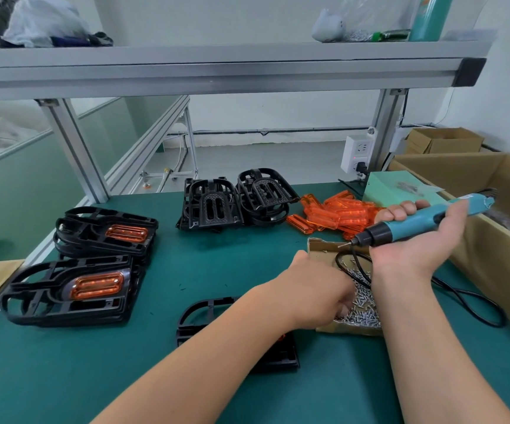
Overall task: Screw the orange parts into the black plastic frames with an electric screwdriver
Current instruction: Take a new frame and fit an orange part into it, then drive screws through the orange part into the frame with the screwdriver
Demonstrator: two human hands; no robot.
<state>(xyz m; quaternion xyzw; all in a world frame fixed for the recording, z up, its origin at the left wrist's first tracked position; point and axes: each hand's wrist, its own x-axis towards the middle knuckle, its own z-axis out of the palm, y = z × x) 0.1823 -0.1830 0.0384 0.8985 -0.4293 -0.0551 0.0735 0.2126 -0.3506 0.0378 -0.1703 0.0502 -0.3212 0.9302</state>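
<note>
Palm up at centre right, our right hand (pixel 416 243) curls its fingers round the electric screwdriver (pixel 412 226). Our left hand (pixel 318 289) dips into the screw box (pixel 351 329), grip unclear. A black frame (pixel 198 313) lies beneath that forearm.

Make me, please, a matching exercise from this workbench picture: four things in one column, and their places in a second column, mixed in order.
1 electric screwdriver
2 screws
3 loose orange parts
4 frames with orange parts fitted

A stacked at the left of the green mat
B inside the small cardboard box
C held in the right hand
D piled beside the empty black frames

Pairs: 1-C, 2-B, 3-D, 4-A.
</note>
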